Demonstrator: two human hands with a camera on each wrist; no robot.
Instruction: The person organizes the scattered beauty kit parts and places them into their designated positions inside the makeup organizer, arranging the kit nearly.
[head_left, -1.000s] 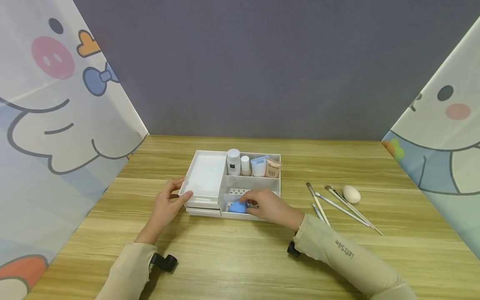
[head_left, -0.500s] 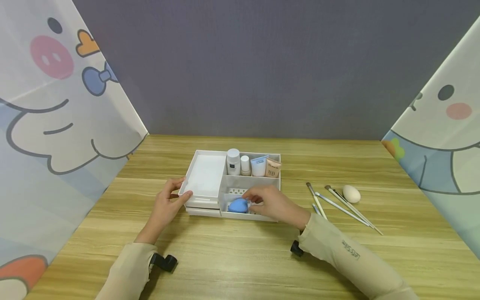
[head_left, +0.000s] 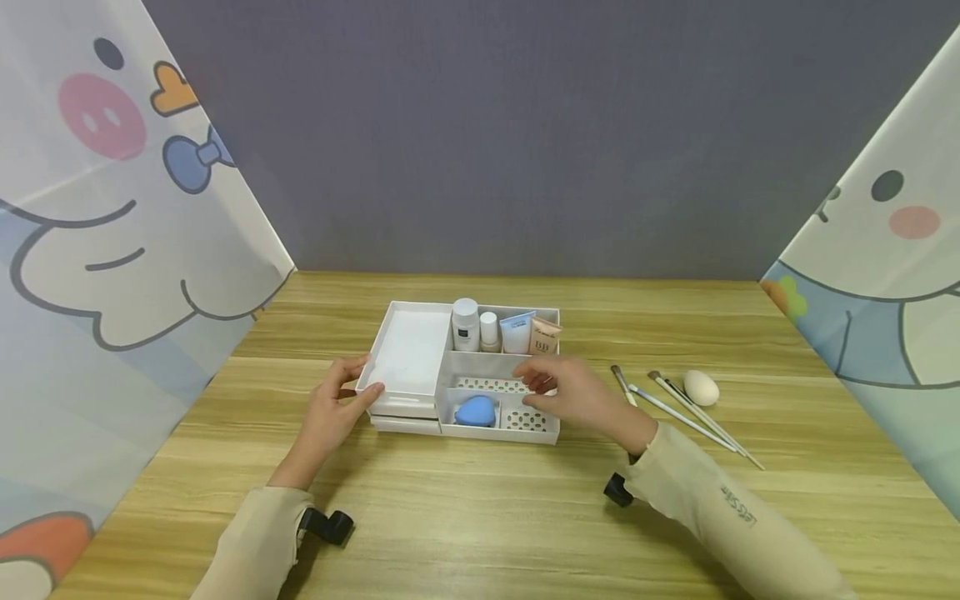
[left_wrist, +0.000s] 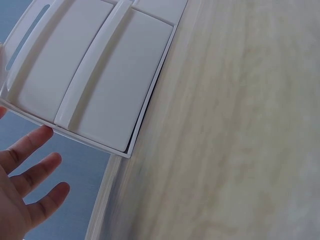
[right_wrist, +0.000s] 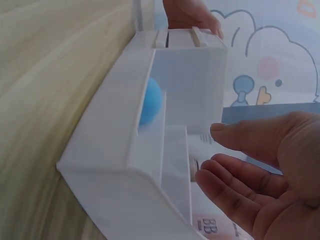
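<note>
While the blue sponge [head_left: 476,411] lies in the left of the 2 front sections of the white organizer [head_left: 408,350], beside its drawers, the right hand [head_left: 573,392] hangs above the organizer's right side, its fingertips apart from the sponge and further toward the right edge. That hand holds nothing: its fingers are loosely bent and close together, the thumb separated from them by a gap, as the right wrist view shows. The left hand [head_left: 333,404] grips the organizer's front left corner, thumb at the front and fingers along the left side; in the left wrist view 3 of its fingers are spread, the uppermost touching the casing.

Along the organizer's far edge stand, from left to right, a white bottle [head_left: 466,325], a smaller bottle [head_left: 490,333] with a white cap, a pale blue tube [head_left: 517,333] and a beige tube [head_left: 544,336]. The beige tube reads "BB" under a line of script; the label on the white bottle and the lettering on the pale blue tube are too small to read. The right sleeve [head_left: 757,525] carries the words "LetsSlim".

Toward the right edge of the wooden tabletop [head_left: 465,517] lie several brushes [head_left: 686,419], partly overlapping, with a white egg-shaped piece [head_left: 701,388] just beside them.
</note>
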